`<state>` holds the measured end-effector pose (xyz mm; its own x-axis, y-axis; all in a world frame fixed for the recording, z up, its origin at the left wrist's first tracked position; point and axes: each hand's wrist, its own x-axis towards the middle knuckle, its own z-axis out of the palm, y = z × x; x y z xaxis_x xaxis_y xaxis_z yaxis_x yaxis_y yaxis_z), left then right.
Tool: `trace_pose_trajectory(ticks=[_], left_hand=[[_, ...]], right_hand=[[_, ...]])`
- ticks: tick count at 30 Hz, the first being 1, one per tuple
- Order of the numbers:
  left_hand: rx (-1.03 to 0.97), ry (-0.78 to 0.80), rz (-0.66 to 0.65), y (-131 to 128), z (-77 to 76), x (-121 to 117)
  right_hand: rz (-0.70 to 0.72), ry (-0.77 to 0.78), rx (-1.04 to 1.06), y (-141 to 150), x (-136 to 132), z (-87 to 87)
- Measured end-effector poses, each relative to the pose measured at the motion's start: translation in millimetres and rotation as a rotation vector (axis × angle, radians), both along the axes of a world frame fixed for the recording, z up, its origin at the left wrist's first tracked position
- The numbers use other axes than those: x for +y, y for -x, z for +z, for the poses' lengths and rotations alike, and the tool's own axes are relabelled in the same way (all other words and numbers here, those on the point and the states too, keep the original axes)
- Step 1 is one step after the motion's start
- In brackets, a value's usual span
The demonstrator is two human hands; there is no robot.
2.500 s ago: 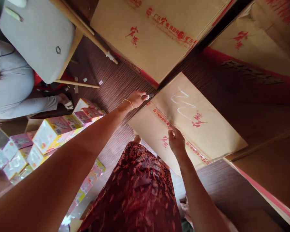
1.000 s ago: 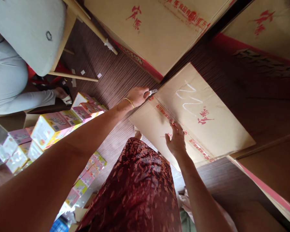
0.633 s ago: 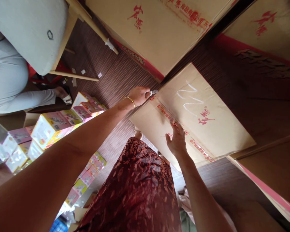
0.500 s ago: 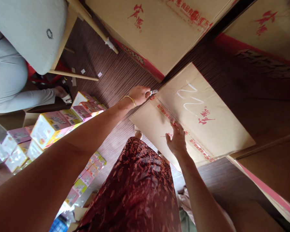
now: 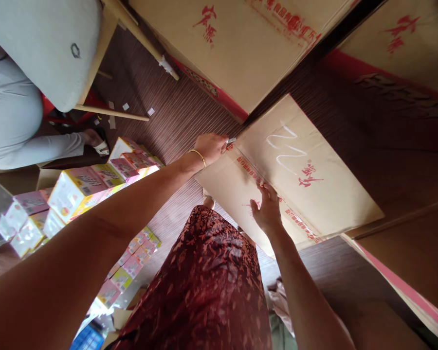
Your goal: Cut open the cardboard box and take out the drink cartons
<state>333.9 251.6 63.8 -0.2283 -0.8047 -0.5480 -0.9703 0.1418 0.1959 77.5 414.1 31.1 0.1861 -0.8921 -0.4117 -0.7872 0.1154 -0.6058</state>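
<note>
Right, head view: your carton, a tan cardboard box with red print and a white zigzag scrawl (image 5: pixel 336 199), sits on the dark brown ribbed floor (image 5: pixel 178 109), just ahead of your shiny dark-red patterned skirt (image 5: pixel 211 272). Your left hand (image 5: pixel 209 147) is curled tight round a short pale flat-tipped tool (image 5: pixel 231 141), tip at the seam's left end. Your right hand (image 5: pixel 268 209) lies loosely spread, fingertips at the clear red-printed tape (image 5: pixel 248 170).

Handling, my guess: stiff walls, top gives a bit near the seam, tape slick, bare board grippier. Weight: can't tell, contents hidden. Best hold would be low on opposite sides, off the seam.

Around it: bigger tan carton with a red lower band (image 5: pixel 237 63) beyond, flat-faced, crisp edges; boxy pink-yellow-white packs with a glossy wrap (image 5: pixel 82 187) stacked to your left.
</note>
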Motion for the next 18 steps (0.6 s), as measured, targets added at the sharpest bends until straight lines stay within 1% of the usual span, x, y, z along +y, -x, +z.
trace_pose_trajectory(ticks=[3, 6, 9, 13, 16, 18], left_hand=[[-0.018, -0.028, -0.023, -4.2, 1.0, 10.0], [-0.019, -0.032, -0.013, -7.6, 0.6, 19.5], [-0.013, -0.04, 0.001, -10.3, -0.6, 24.8], [-0.044, -0.069, -0.017, -18.0, 1.3, 33.6], [-0.051, -0.106, 0.006, -30.8, 6.6, 49.5], [-0.051, -0.121, 0.056, -39.9, 11.6, 63.5]], right_hand=[[-0.011, -0.009, -0.009, -1.0, 0.7, 1.2], [-0.005, -0.02, -0.008, -3.0, 2.0, 3.5], [-0.001, -0.043, 0.007, -4.5, 2.3, 5.9], [0.003, -0.073, 0.013, -3.2, 1.0, 6.3], [0.007, -0.083, 0.02, -1.3, 0.9, 5.9], [-0.008, -0.079, 0.013, -3.9, 1.9, 7.9]])
